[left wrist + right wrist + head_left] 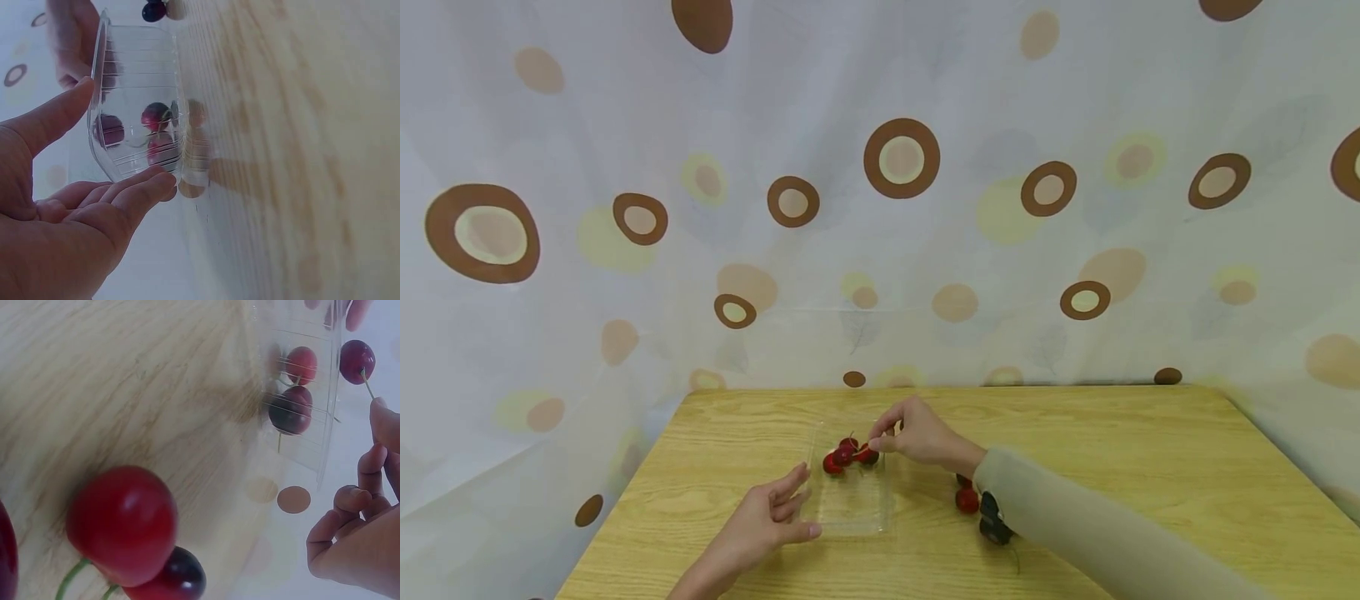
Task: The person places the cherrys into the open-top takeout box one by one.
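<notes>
A clear plastic tray stands on the table with several cherries at its far end. My right hand is above that end and pinches the thin stem of a dark red cherry between thumb and finger. In the right wrist view this cherry hangs just over the tray's rim. My left hand is at the tray's left side, thumb by the near corner and fingers extended along the wall. In the left wrist view, its fingertips lie right at the tray's lower edge.
More cherries lie on the wooden table right of the tray, beneath my right forearm. One red cherry looms close in the right wrist view. A patterned curtain hangs behind the table's far edge.
</notes>
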